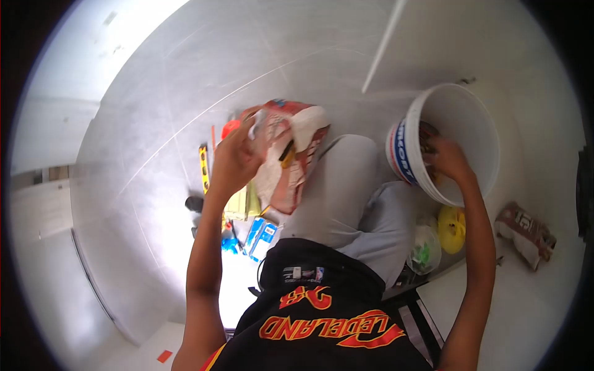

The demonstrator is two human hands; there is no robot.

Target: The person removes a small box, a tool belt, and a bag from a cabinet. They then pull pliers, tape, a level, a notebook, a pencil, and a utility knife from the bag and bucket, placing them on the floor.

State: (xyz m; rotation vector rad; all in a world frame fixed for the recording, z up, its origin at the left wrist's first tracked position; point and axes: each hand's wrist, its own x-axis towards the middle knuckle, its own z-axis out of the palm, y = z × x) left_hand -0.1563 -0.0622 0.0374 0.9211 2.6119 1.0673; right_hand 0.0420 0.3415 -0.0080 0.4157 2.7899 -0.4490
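Observation:
My left hand (pixel 238 162) is closed at the left edge of a red and white bag (pixel 286 179), its fingers curled and blurred by motion. The bag stands in front of my knees, with a yellow and black thing (pixel 287 154) against it. My right hand (pixel 448 159) reaches into a white bucket (pixel 473 111) tilted towards me, which has blue and red lettering on its side. Its fingers are bent around something dark and brownish inside; I cannot make out what it is.
On the left lie a yellow spirit level (pixel 203 168), an orange-red thing (pixel 229 128) and a blue packet (pixel 262 232). By the right arm are a yellow container (pixel 452 229), a clear tub (pixel 424 250) with green inside, and a brown and white bag (pixel 525 235).

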